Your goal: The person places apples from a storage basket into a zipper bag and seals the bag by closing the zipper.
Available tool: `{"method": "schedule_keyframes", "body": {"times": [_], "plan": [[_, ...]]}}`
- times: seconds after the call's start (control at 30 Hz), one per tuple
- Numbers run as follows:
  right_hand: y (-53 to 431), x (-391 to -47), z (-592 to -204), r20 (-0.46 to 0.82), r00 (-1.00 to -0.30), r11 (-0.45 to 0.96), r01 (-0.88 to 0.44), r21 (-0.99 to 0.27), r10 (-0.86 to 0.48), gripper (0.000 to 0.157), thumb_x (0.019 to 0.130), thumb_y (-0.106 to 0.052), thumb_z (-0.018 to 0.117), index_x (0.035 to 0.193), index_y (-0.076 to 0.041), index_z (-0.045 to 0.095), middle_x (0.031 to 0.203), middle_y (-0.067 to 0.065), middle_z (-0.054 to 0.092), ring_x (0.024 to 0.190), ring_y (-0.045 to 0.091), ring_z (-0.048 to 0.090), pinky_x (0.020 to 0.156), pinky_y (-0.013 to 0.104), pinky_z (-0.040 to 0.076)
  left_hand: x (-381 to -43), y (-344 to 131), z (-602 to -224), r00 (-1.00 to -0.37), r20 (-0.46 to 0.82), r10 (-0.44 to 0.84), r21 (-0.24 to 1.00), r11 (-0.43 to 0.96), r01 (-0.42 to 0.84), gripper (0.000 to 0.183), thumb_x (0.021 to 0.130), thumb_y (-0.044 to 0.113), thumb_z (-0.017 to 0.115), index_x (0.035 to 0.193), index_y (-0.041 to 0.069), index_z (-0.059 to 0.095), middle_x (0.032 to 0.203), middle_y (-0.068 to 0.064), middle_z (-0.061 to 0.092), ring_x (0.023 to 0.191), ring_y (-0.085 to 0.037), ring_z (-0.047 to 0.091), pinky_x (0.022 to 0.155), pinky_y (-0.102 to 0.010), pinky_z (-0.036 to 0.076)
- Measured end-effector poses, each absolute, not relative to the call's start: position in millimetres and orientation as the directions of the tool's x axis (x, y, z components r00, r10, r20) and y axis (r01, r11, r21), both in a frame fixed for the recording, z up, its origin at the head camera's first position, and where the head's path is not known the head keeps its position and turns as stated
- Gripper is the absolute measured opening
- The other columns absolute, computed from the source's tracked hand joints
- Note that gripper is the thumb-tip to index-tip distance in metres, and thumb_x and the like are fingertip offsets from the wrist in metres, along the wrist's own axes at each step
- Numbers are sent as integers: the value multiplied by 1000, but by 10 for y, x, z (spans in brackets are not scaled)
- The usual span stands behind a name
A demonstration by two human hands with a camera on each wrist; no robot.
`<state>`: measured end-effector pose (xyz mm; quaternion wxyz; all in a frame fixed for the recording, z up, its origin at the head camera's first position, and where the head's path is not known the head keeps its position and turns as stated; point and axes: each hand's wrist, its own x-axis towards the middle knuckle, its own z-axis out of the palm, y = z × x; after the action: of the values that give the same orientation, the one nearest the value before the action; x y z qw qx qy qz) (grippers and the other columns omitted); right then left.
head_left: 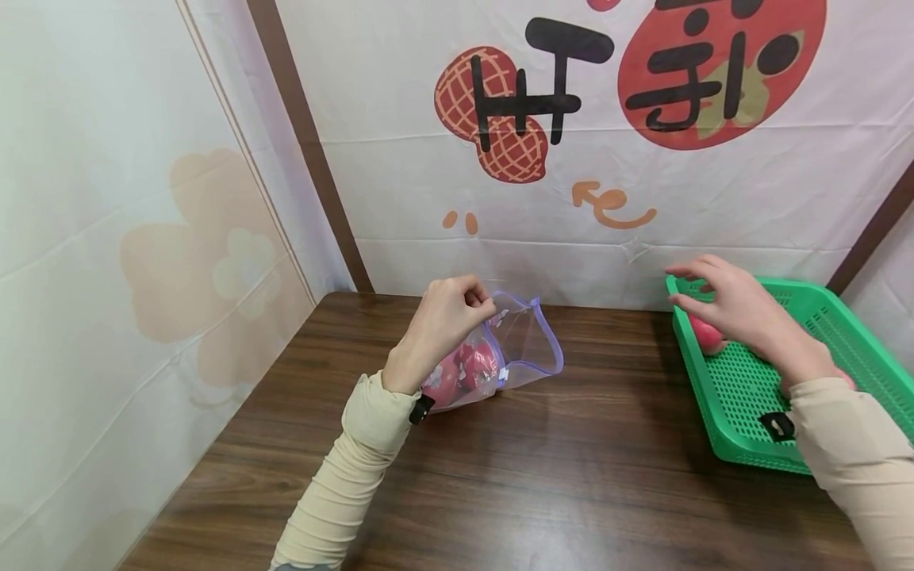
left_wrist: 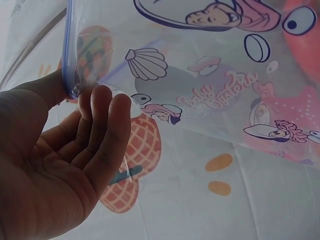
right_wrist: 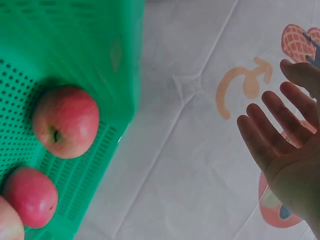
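Observation:
My left hand (head_left: 446, 321) pinches the purple-edged rim of a clear zip bag (head_left: 530, 373) between thumb and fingers. The bag lies on its side with its mouth gaping to the right. Red apples (head_left: 480, 363) show through its plastic. In the left wrist view, shells and other cartoon prints cover the bag (left_wrist: 215, 65). My right hand (head_left: 739, 305) is raised over the left side of a green basket (head_left: 703, 400), fingers spread and holding nothing. The right wrist view shows an apple (right_wrist: 65, 121) in the basket, a second apple (right_wrist: 31, 196), and part of a third (right_wrist: 9, 222).
A dark wooden table (head_left: 571, 476) bears the bag on the left and the basket on the right. White printed cloth (head_left: 385, 190) hangs behind the table, with another cloth (head_left: 93, 317) along the left side.

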<state>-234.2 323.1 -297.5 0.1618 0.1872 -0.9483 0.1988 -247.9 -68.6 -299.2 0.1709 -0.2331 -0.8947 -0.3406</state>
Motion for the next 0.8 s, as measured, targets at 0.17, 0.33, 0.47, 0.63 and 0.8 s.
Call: {"method": "schedule_keyframes", "body": {"times": [0.17,0.33,0.47,0.63,0.8], "plan": [[3368,-2346,-2995,366,-892,854,-395,-340,-266,47,88,-11,72,132,-1,57,129,21,55,114,40,54,90,61,48,-2468,-686,-2985,-835,461,299,531,661,530,6,81,13,65,75,12,68,65,2,61,57,-10,50,55,-23,41],[3533,-2368,-3061,382,-887,857,-393,-333,-258,47,88,-12,72,131,0,58,128,23,56,112,41,56,89,61,47,-2467,-687,-2990,-834,459,306,529,660,533,6,81,13,65,75,12,68,65,1,61,58,-10,50,55,-23,41],[3652,-2380,-3117,394,-884,868,-387,-312,-252,46,88,-12,73,129,2,59,125,24,58,109,40,57,87,60,48,-2469,-686,-2999,-835,457,306,530,660,532,6,81,12,65,75,12,68,65,2,61,58,-9,50,55,-23,41],[3762,-2382,-3161,383,-892,871,-372,-321,-240,45,89,-12,71,129,4,58,125,27,58,108,43,57,87,62,47,-2468,-684,-2993,-835,456,308,528,662,532,6,81,13,65,75,13,68,65,2,61,57,-9,50,55,-23,41],[3835,-2398,-3166,359,-905,883,-349,-314,-230,46,90,-14,70,130,5,57,126,29,57,109,45,56,87,63,47,-2466,-681,-2992,-836,453,311,527,663,532,6,81,12,65,76,12,68,65,2,61,57,-9,50,54,-23,41]]}}
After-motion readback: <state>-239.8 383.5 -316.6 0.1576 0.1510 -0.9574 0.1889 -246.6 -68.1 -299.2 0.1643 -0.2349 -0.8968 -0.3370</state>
